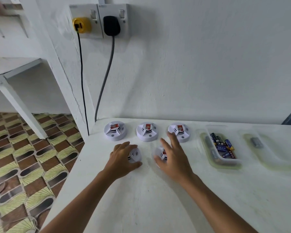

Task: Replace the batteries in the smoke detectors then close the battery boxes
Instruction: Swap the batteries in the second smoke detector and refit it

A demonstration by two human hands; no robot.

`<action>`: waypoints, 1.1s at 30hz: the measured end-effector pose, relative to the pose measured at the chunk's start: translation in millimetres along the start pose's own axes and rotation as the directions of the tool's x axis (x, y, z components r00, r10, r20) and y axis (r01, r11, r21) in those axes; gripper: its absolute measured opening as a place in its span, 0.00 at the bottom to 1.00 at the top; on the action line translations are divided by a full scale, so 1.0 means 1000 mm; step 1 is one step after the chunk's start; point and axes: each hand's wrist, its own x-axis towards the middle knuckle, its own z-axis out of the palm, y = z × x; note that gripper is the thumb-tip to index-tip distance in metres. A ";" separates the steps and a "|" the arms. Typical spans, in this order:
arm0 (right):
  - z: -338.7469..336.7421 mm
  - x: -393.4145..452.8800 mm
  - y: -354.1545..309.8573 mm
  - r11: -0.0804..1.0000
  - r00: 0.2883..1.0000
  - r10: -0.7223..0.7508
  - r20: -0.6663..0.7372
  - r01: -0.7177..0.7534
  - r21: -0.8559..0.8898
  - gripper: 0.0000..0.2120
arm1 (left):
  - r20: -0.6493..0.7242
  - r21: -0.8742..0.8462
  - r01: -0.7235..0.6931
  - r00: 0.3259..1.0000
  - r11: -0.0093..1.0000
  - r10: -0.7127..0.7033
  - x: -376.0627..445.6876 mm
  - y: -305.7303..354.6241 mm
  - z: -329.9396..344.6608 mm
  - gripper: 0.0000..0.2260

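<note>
White plastic detectors sit in two rows left of the battery tub (208, 158). The left hand (122, 158) cups the front-left detector (134, 155), fingers curled round its rim. The right hand (173, 155) hovers, fingers spread, over its neighbour (160, 153). They look light, stiff and smooth; gripping the rim seems best.

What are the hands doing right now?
Left hand: grips the front-left smoke detector.
Right hand: open, fingers spread over the front-right smoke detector.
</note>
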 end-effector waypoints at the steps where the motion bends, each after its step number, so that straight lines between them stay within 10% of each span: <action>1: 0.000 0.001 -0.010 0.998 0.998 -0.029 -0.060 0.033 0.062 0.24 | -0.034 -0.048 -0.012 0.999 0.999 0.010 0.000 0.001 -0.002 0.30; 4: 0.001 0.008 -0.046 0.953 0.999 -0.006 -0.047 0.020 0.303 0.15 | -0.090 -0.479 0.066 0.988 0.875 -0.124 -0.006 0.010 -0.017 0.26; 10: 0.009 0.016 -0.084 0.787 0.959 0.116 0.260 -0.248 0.565 0.29 | 0.158 -0.976 0.178 0.975 0.125 -0.154 -0.025 0.022 -0.043 0.24; 23: 0.003 0.025 -0.090 0.788 0.930 0.061 0.363 -0.268 0.554 0.30 | 0.223 -0.965 0.241 0.961 0.100 -0.163 -0.040 0.023 -0.050 0.22; 33: 0.022 0.033 -0.089 0.533 0.775 0.141 0.616 -0.584 0.613 0.26 | 0.186 -0.978 0.207 0.905 0.015 -0.384 -0.040 -0.003 -0.065 0.21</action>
